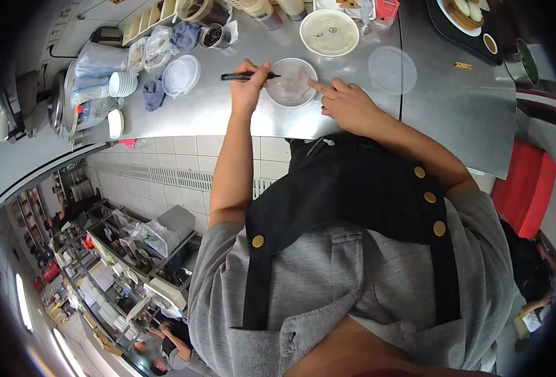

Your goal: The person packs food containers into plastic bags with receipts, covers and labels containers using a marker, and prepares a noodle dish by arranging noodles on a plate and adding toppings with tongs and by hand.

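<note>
My left hand point(248, 88) is closed around a black marker pen point(237, 76). The pen's tip points onto a round, pale, translucent plastic lid or tub point(292, 94) on the steel counter; whether it touches the surface I cannot tell. My right hand point(347, 105) has its index finger stretched out to the right rim of that round piece, with nothing held. Farther back sits a round tub with a whitish lid point(329, 34) bearing dark handwritten marks. A clear round lid point(392, 70) lies flat to the right.
Left on the steel counter point(454, 113) are stacked clear lids point(181, 75), blue cloths point(154, 94), white cups point(123, 83) and bagged items. Squeeze bottles point(260, 12) line the back. A wooden clothespin point(463, 65) and a black tray point(463, 41) are right. A red seat point(529, 188) stands beside the counter.
</note>
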Demonstrator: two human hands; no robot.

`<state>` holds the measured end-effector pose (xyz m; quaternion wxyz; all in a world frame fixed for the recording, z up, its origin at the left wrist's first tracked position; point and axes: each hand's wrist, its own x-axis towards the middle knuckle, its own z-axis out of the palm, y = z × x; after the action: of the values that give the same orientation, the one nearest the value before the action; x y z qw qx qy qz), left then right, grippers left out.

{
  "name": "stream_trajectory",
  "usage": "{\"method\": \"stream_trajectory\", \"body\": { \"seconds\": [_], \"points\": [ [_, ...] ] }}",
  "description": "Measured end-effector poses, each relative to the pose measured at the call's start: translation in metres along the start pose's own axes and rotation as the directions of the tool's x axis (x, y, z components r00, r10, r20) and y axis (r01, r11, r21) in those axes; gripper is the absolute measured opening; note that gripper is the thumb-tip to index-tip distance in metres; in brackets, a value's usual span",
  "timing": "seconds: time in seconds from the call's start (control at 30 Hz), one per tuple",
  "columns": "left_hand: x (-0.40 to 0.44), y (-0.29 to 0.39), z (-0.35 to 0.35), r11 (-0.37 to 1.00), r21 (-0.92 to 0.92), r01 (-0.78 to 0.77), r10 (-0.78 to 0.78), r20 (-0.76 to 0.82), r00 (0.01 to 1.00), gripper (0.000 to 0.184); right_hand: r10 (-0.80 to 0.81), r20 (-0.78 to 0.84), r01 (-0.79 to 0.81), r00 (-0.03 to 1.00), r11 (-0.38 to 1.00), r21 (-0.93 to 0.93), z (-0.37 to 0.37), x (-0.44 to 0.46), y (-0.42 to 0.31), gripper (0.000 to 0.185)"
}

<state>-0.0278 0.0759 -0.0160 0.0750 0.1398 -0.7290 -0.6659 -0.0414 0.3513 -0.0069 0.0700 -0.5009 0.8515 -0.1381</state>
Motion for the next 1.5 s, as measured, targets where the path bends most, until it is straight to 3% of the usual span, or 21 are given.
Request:
{"method": "stream_trajectory", "body": {
  "seconds": [0.13,0.4,0.47,0.7,0.77,0.9,0.97,1.0,1.07,1.17,1.3,1.37,1.5],
  "points": [
    [0.006,-0.028,0.005,0.994,-0.098,-0.046,0.047,0.003,0.999,0.03,0.033,0.063,-0.036,0.997,0.998,0.042,-0.003,0.001,-0.003,0.027],
    [0.0,-0.023,0.02,0.995,-0.01,-0.095,0.093,-0.111,0.989,0.034,0.089,0.131,-0.099,0.987,0.993,0.071,-0.01,0.002,-0.007,0.027],
    [0.003,-0.036,0.015,0.968,0.193,-0.161,0.171,-0.036,0.985,0.034,0.09,0.128,-0.099,0.988,0.992,0.072,-0.009,0.002,-0.007,0.027],
    [0.003,-0.038,0.016,0.974,0.134,-0.185,0.193,-0.046,0.98,0.033,0.086,0.136,-0.098,0.987,0.992,0.082,-0.01,0.003,-0.006,0.028],
    [0.004,-0.042,0.014,0.956,0.221,-0.191,0.205,-0.043,0.978,0.032,0.088,0.139,-0.101,0.986,0.991,0.088,-0.01,0.002,-0.006,0.028],
    [0.001,-0.037,0.015,0.958,0.222,-0.18,0.192,-0.029,0.981,0.033,0.097,0.147,-0.113,0.984,0.988,0.103,-0.009,0.002,-0.006,0.029],
    [0.001,-0.037,0.015,0.922,0.336,-0.194,0.206,0.0,0.979,0.033,0.094,0.139,-0.108,0.986,0.989,0.101,-0.007,0.002,-0.005,0.029],
    [0.001,-0.037,0.016,0.922,0.335,-0.194,0.206,0.0,0.979,0.033,0.092,0.132,-0.106,0.987,0.989,0.099,-0.006,0.002,-0.005,0.029],
    [0.001,-0.034,0.019,0.971,0.151,-0.186,0.197,-0.058,0.979,0.032,0.093,0.137,-0.107,0.986,0.989,0.104,-0.006,0.001,-0.005,0.029],
    [-0.001,-0.027,0.019,0.94,0.288,-0.183,0.203,-0.04,0.978,0.032,0.093,0.136,-0.109,0.986,0.988,0.112,-0.006,0.002,-0.004,0.029],
    [-0.002,-0.023,0.02,0.955,0.241,-0.173,0.191,-0.056,0.98,0.031,0.087,0.139,-0.101,0.986,0.99,0.1,-0.007,0.001,-0.004,0.029],
    [-0.003,-0.025,0.019,0.894,0.408,-0.184,0.189,0.028,0.982,0.03,0.087,0.147,-0.103,0.985,0.99,0.1,-0.009,0.002,-0.005,0.029],
    [-0.001,-0.028,0.019,0.94,0.301,-0.16,0.17,-0.008,0.985,0.029,0.088,0.155,-0.106,0.984,0.988,0.108,-0.01,0.002,-0.005,0.029]
  ]
}}
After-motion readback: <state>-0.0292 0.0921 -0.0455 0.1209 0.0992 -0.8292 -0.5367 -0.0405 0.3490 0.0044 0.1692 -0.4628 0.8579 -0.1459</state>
